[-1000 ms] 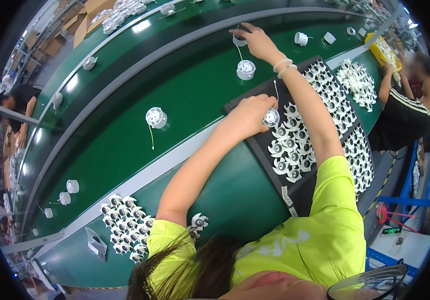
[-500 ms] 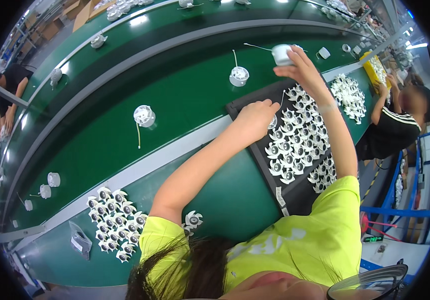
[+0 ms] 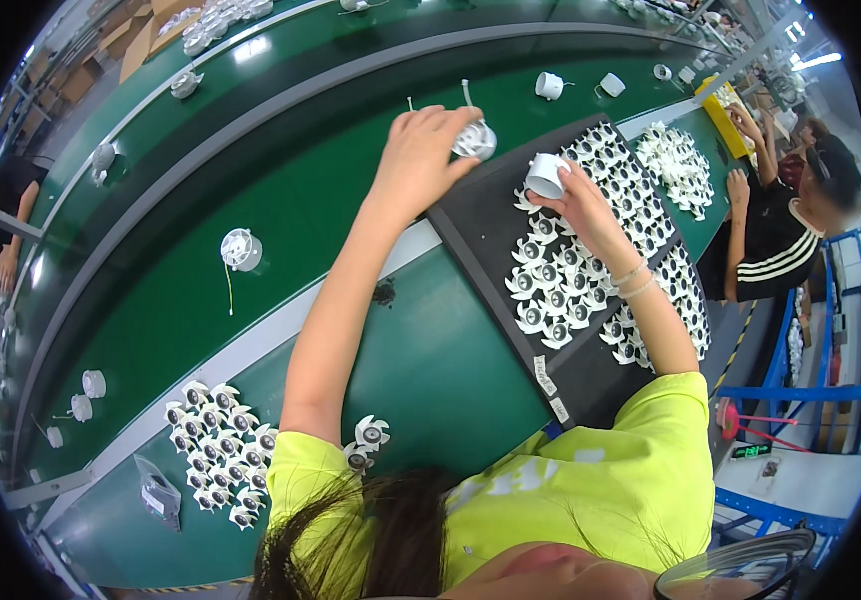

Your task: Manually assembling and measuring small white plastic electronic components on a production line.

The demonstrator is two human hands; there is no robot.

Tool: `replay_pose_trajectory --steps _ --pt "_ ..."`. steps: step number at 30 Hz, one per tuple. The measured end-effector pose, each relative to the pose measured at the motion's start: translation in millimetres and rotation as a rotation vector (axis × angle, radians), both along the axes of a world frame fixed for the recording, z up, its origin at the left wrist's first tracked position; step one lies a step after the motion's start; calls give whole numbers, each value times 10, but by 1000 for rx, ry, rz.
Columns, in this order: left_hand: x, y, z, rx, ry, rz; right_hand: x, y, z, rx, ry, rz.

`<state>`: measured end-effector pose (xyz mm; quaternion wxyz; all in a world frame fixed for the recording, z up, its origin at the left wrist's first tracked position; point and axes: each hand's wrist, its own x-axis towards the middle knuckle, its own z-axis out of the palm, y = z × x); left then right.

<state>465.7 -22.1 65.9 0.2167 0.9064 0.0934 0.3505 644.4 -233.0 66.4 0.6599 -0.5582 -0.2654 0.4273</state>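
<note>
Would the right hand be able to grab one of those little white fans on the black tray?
Probably not easily: the right hand has a white cup in its grip. Otherwise many white fans look free, lying uncovered on the black tray.

The held housing [image 3: 544, 178] is white. The fan rotors [image 3: 555, 300] are white with dark centres; the tray [image 3: 470, 240] is black. The desk [image 3: 420, 340] is green, the conveyor belt [image 3: 320, 190] dark green. The bin [image 3: 723, 128] is yellow. The wearer's shirt [image 3: 570, 500] is neon yellow-green with pale print; the co-worker's top [image 3: 770, 242] is black with white stripes.
</note>
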Motion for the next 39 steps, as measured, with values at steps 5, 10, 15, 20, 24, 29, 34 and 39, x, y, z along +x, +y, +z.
replay_pose_trajectory --steps 5,10,15,20,24,29,34,39 --pt "-1 145 -180 16 -20 118 206 18 23 -219 -846 24" --pt "10 154 -274 -62 45 122 18 45 229 -445 -1109 205" --pt "31 176 -373 -21 56 144 -82 89 150 -329 -1219 209" --pt "39 223 -466 97 31 243 -75 94 114 -315 -1201 221" --pt "62 140 -255 81 -216 296 -108 86 130 -299 -1238 216" --pt "171 -187 -103 57 -175 -109 49 124 238 -244 -1134 241" --pt "244 -512 -370 174 -150 -281 591 610 331 -232 -1257 -102" --pt "307 -590 -509 207 -130 -286 1339 1167 -272 -65 -1785 -207"
